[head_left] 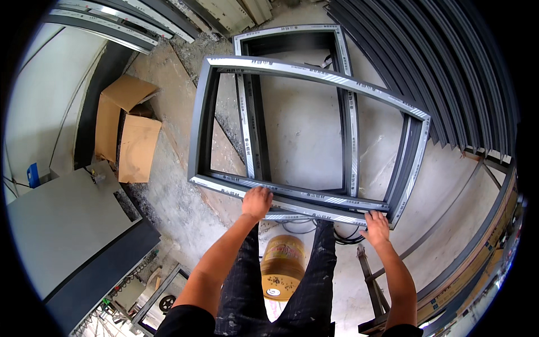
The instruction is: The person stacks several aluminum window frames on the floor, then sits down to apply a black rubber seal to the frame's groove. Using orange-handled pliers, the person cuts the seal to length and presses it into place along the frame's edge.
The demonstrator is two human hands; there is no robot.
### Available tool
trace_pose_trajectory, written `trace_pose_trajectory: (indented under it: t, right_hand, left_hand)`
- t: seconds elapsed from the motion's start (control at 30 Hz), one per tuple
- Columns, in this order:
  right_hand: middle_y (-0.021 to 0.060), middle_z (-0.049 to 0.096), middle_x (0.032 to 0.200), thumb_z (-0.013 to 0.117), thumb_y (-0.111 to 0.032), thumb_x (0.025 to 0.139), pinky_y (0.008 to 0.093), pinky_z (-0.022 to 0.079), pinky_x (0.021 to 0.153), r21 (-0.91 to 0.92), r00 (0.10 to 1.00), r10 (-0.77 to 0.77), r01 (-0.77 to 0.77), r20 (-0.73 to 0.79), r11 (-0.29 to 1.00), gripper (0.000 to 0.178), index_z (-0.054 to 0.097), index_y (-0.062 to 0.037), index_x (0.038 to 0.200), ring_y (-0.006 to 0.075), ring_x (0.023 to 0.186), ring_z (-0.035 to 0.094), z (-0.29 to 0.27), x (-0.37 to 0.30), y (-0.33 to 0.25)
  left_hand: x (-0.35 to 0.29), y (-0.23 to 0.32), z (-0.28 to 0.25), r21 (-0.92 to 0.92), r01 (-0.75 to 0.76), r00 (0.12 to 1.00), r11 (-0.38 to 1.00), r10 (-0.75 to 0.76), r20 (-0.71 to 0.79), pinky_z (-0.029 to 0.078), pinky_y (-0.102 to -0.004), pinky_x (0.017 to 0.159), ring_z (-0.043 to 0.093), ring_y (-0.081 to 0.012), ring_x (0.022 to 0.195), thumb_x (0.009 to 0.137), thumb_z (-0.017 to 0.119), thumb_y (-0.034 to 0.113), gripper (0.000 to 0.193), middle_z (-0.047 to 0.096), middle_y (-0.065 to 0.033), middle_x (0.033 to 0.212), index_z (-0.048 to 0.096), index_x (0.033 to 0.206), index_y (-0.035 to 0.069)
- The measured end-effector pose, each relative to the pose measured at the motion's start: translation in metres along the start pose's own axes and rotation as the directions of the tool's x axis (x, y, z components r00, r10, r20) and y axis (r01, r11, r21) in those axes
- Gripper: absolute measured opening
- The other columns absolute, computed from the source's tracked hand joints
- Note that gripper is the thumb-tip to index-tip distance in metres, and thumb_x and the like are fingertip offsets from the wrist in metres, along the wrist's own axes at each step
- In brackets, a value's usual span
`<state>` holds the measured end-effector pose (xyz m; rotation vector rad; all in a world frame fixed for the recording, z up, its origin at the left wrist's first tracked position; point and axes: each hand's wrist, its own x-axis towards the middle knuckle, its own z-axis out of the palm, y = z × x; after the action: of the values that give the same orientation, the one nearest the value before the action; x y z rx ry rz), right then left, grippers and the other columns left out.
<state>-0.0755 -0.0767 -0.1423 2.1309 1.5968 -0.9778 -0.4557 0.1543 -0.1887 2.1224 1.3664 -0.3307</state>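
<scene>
A dark grey metal window frame [306, 69], with printed protective film on its faces, lies tilted over a second, similar frame [353, 140] below it. My left hand [257, 203] is closed over the near rail of the upper frame, left of its middle. Near that rail's right corner, my right hand [377, 227] grips the same frame, fingers on top and thumb toward the outer side. Much of the lower frame shows through the upper one's opening; its near end is partly covered.
Long dark metal profiles [426, 62] are stacked at the far right. An opened cardboard box [138, 147] and a grey machine [73, 219] stand at left. A yellow bucket [283, 264] sits between my legs, with black cables [348, 238] nearby. More profiles [106, 25] lie far left.
</scene>
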Motion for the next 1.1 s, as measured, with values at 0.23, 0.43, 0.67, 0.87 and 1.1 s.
trace_pose_trajectory:
  t: [0.23, 0.43, 0.67, 0.87, 1.1]
  right_hand:
    - [0.0141, 0.058, 0.087, 0.079, -0.025, 0.075, 0.0419, 0.047, 0.076, 0.628, 0.777, 0.526, -0.224, -0.347, 0.745, 0.035, 0.059, -0.0009, 0.09, 0.0325, 0.085, 0.057, 0.045, -0.009, -0.061]
    - [0.0109, 0.057, 0.11, 0.071, -0.055, 0.082, 0.0377, 0.049, 0.091, 0.813, 0.535, 0.642, -0.166, 0.55, -0.558, 0.071, 0.049, -0.0023, 0.124, 0.0251, 0.105, 0.057, 0.098, -0.001, -0.09]
    - [0.0092, 0.059, 0.117, 0.076, -0.03, 0.083, 0.0417, 0.05, 0.093, 0.669, 0.521, 0.55, -0.057, 0.653, -0.741, 0.047, 0.056, -0.0074, 0.119, 0.0246, 0.108, 0.058, 0.077, 0.052, -0.092]
    - [0.0105, 0.058, 0.119, 0.075, -0.02, 0.083, 0.0475, 0.048, 0.096, 0.681, 0.456, 0.571, -0.114, 0.683, -0.723, 0.042, 0.056, -0.0064, 0.119, 0.0282, 0.111, 0.056, 0.083, 0.058, -0.071]
    - [0.0093, 0.063, 0.106, 0.075, -0.022, 0.081, 0.0478, 0.053, 0.085, 0.764, 0.447, 0.635, -0.213, 0.63, -0.609, 0.041, 0.057, -0.0054, 0.113, 0.0279, 0.097, 0.064, 0.057, 0.083, -0.041]
  left_hand:
    - [0.041, -0.071, -0.025, 0.206, 0.202, 0.972, 0.958, -0.222, 0.078, 0.05, -0.0463, 0.084, 0.062, -0.0353, 0.096, 0.094, 0.051, 0.038, 0.035, 0.065, -0.0159, 0.102, 0.064, 0.101, 0.006]
    - [0.068, -0.134, -0.02, 0.371, 0.038, 0.951, 0.928, -0.147, 0.271, 0.048, -0.0445, 0.091, 0.062, -0.0331, 0.103, 0.097, 0.039, 0.044, 0.045, 0.068, -0.0128, 0.105, 0.07, 0.097, 0.011]
    - [0.084, -0.136, -0.019, 0.276, 0.047, 0.915, 0.96, -0.153, 0.374, 0.048, -0.0426, 0.092, 0.063, -0.0316, 0.103, 0.092, 0.041, 0.036, 0.041, 0.068, -0.0138, 0.106, 0.071, 0.094, 0.008]
    - [0.068, -0.138, -0.003, 0.259, 0.077, 0.921, 0.963, -0.168, 0.35, 0.049, -0.0436, 0.089, 0.063, -0.032, 0.1, 0.09, 0.042, 0.033, 0.037, 0.068, -0.0143, 0.101, 0.068, 0.094, 0.008]
    - [0.046, -0.123, 0.014, 0.193, 0.198, 0.878, 0.961, -0.261, 0.401, 0.045, -0.0423, 0.096, 0.058, -0.0325, 0.109, 0.09, 0.04, 0.032, 0.038, 0.066, -0.0144, 0.11, 0.068, 0.1, 0.008]
